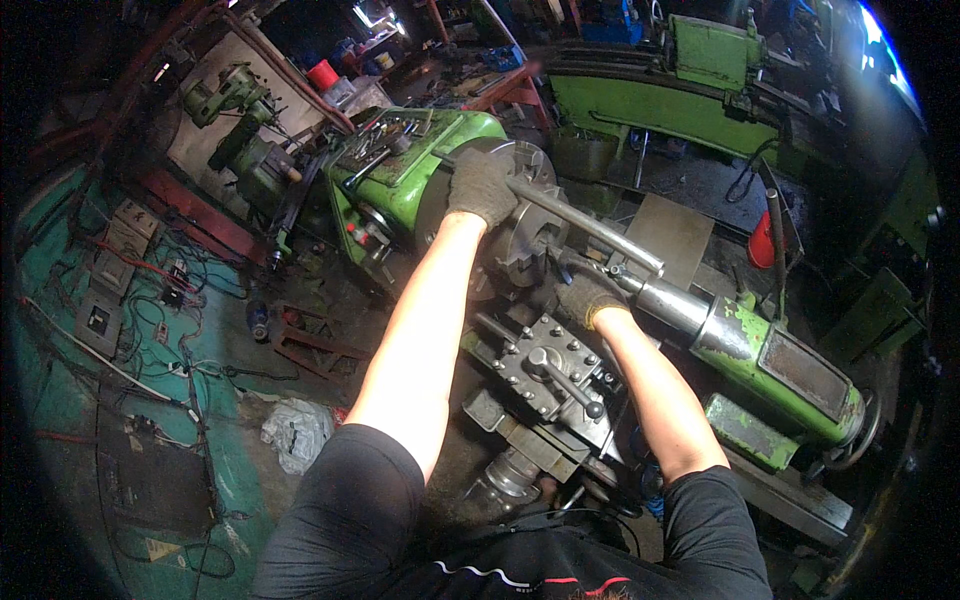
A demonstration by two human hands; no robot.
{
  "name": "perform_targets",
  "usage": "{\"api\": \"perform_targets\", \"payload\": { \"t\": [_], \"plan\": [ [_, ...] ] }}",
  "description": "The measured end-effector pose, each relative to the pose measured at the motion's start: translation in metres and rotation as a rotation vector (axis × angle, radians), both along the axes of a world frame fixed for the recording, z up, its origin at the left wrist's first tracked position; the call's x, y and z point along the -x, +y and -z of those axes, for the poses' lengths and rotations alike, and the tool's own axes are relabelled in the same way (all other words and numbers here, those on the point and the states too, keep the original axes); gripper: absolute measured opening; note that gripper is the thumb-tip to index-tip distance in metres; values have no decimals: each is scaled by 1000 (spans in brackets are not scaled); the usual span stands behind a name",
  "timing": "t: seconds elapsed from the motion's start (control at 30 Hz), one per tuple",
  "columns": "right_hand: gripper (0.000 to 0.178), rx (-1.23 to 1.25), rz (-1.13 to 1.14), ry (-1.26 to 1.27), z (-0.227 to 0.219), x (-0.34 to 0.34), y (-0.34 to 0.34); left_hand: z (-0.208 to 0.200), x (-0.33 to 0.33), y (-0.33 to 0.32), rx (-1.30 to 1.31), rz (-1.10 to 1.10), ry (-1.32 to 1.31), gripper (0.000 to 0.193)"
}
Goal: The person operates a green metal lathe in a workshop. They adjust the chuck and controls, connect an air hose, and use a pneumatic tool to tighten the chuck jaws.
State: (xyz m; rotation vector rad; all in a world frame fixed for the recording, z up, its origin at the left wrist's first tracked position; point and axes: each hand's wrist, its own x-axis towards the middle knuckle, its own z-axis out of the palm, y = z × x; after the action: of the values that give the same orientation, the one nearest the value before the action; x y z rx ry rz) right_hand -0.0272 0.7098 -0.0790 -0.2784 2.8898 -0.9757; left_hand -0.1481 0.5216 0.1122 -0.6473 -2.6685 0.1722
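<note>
My left hand, in a dark knit glove, is wrapped round a long steel bar in front of the lathe chuck. The bar slants from the green headstock toward the tailstock. Below the bar, my right hand is also gloved and curled close to the chuck jaws. Its fingertips lie in shadow, and what they hold cannot be made out. Just beyond the right hand, a drill bit points from the tailstock quill toward the chuck.
A square tool post with a ball-ended lever stands under my forearms. The green tailstock is on the right. Tools lie on the headstock. Loose cables and a plastic bag lie at the left.
</note>
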Motion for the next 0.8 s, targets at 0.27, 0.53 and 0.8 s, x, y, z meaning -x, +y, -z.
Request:
{"api": "perform_targets", "payload": {
  "t": [0.27, 0.53, 0.8],
  "plan": [
    [50, 13, 84, -23, -21, -12, -6, 2, 2, -4, -15, 30, 17, 33],
    [51, -15, 61, 39, -20, -12, 0, 2, -1, 0, -63, 41, 34, 32],
    [49, -8, 58, -50, -39, -24, 2, 2, 1, -4, -8, 33, 9, 34]
  ]
}}
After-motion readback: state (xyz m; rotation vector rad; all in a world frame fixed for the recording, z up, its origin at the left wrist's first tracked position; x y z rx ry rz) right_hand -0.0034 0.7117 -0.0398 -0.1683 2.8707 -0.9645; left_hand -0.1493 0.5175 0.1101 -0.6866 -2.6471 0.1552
